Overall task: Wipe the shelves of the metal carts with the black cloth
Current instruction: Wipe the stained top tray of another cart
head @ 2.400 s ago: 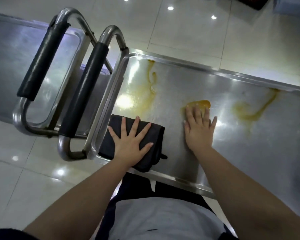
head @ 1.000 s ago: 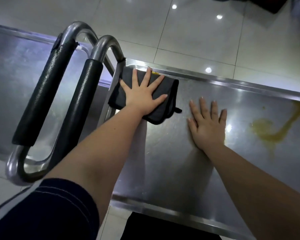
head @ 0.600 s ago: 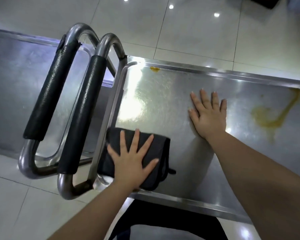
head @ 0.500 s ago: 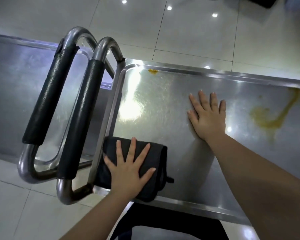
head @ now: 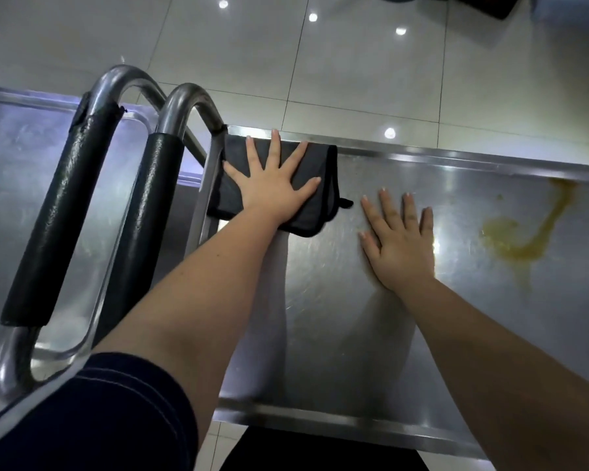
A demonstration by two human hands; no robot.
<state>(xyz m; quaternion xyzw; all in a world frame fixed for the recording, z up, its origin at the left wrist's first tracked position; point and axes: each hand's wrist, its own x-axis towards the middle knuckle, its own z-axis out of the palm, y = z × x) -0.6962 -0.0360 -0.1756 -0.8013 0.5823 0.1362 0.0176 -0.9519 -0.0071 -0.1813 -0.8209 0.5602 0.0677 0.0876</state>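
Neatly folded black cloth (head: 322, 209) (small loop showing), left hand (head: 272, 193) pressing it, fingers (head: 275, 147) splayed, right hand (head: 402, 249) flat on shelf (head: 320, 317).

The black cloth (head: 324, 202) is folded into a thick rectangle. It lies flat in the far left corner of the nearer cart's steel shelf (head: 337, 317), under the spread fingers (head: 275, 147) of the left hand (head: 272, 195). The fingertips reach its far edge at the shelf's raised rim. A small loop sticks out of its right side, toward the right hand (head: 402, 246). The shelf is scratched, shiny metal. A yellow-brown smear (head: 521, 248) lies on it to the right of the right hand's fingers, well apart from them. The second cart's shelf (head: 21, 171) lies to the left of the left hand's little finger.
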